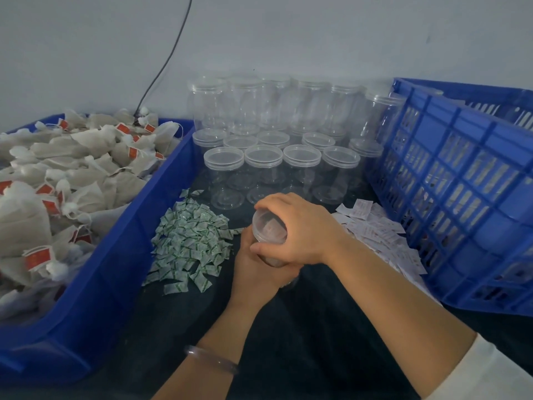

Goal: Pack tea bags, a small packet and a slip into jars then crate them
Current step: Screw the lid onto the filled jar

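table: dark top [288, 342], everything sits on it
tub: blue [115, 284], left side, heaped with tea bags [72, 168] with red tags
crate: blue, slatted [461, 168], right side
empty jars: clear, lidded [263, 157], clustered at back between tub and crate
packets: green-white pile [193, 243], just right of tub
slips: white pile [383, 235], beside crate
right hand: [302, 226] fingers curled over the jar's lid
left hand: [256, 272] wrapped round jar body from below
held jar: [269, 226] tilted, above table between the 2 piles, contents blurred
bangle: clear [213, 360], left wrist
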Demonstrator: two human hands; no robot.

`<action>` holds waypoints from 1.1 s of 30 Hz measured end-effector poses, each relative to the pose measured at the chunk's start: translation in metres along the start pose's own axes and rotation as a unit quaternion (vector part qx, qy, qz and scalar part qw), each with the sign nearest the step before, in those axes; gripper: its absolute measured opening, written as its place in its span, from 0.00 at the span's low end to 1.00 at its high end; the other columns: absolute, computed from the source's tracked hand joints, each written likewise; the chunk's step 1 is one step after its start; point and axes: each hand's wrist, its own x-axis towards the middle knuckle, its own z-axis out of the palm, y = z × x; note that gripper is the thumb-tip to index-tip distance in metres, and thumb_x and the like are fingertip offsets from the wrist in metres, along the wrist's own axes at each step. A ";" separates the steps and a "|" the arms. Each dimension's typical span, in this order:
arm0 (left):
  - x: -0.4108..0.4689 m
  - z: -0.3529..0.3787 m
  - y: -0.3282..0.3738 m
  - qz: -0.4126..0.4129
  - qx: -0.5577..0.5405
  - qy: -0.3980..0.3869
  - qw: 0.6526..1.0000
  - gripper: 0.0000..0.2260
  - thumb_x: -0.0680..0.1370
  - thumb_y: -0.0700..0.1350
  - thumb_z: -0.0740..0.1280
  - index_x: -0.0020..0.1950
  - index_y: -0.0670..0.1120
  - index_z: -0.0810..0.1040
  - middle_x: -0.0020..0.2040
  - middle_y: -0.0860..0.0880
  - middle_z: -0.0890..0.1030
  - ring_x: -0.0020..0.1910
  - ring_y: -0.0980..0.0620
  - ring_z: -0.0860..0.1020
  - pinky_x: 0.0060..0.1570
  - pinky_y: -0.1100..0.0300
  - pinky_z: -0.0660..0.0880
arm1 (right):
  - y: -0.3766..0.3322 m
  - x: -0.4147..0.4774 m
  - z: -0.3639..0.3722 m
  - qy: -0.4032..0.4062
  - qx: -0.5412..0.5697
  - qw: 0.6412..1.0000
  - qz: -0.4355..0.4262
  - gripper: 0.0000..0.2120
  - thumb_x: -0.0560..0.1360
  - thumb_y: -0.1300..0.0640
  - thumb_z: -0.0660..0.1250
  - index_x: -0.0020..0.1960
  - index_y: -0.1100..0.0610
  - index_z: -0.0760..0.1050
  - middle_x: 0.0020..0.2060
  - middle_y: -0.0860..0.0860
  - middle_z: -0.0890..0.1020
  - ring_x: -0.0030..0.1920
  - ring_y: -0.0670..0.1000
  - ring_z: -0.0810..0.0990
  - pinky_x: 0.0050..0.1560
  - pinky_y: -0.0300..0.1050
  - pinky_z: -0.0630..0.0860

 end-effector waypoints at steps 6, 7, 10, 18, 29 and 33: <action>0.003 -0.003 -0.004 -0.025 -0.003 -0.011 1.000 0.34 0.56 0.45 0.79 0.59 0.44 0.73 0.50 0.48 0.83 0.48 0.53 0.83 0.44 0.61 0.80 | -0.011 0.001 0.011 0.030 -0.011 0.998 0.054 0.32 0.72 0.33 0.63 0.69 0.49 0.68 0.66 0.43 0.73 0.65 0.49 0.70 0.54 0.46 0.68; 0.003 -0.004 -0.003 -0.024 -0.002 -0.017 1.000 0.35 0.56 0.45 0.79 0.60 0.43 0.73 0.51 0.47 0.83 0.49 0.52 0.83 0.46 0.58 0.80 | -0.012 0.001 0.013 0.033 -0.015 0.998 0.056 0.32 0.72 0.32 0.63 0.69 0.49 0.68 0.66 0.43 0.73 0.65 0.49 0.70 0.54 0.46 0.68; 0.000 -0.005 0.001 -0.005 -0.003 -0.014 1.000 0.36 0.57 0.43 0.81 0.62 0.45 0.71 0.52 0.50 0.82 0.52 0.54 0.82 0.46 0.63 0.78 | -0.009 -0.002 0.009 0.011 -0.008 0.999 0.033 0.37 0.70 0.29 0.61 0.73 0.48 0.66 0.70 0.44 0.70 0.69 0.49 0.66 0.62 0.47 0.68; -0.001 -0.005 0.006 0.009 0.007 -0.019 1.000 0.36 0.61 0.36 0.81 0.65 0.46 0.70 0.55 0.52 0.81 0.53 0.58 0.81 0.46 0.67 0.77 | -0.010 -0.005 0.007 0.034 0.002 0.999 0.012 0.29 0.73 0.34 0.65 0.70 0.43 0.70 0.70 0.42 0.71 0.70 0.48 0.67 0.60 0.46 0.67; 0.003 -0.006 -0.005 -0.023 -0.004 -0.019 1.000 0.30 0.62 0.34 0.79 0.61 0.42 0.74 0.47 0.52 0.84 0.45 0.59 0.83 0.38 0.70 0.76 | -0.022 0.000 0.015 0.036 -0.020 0.997 0.062 0.27 0.74 0.34 0.61 0.68 0.46 0.70 0.67 0.44 0.73 0.64 0.53 0.70 0.60 0.50 0.69; 0.002 -0.002 -0.001 0.005 0.003 -0.001 1.000 0.31 0.61 0.34 0.79 0.61 0.42 0.73 0.47 0.52 0.83 0.45 0.58 0.83 0.38 0.69 0.76 | -0.014 -0.001 0.007 -0.002 -0.009 0.999 0.036 0.32 0.71 0.30 0.63 0.69 0.46 0.68 0.67 0.43 0.71 0.65 0.52 0.69 0.57 0.47 0.67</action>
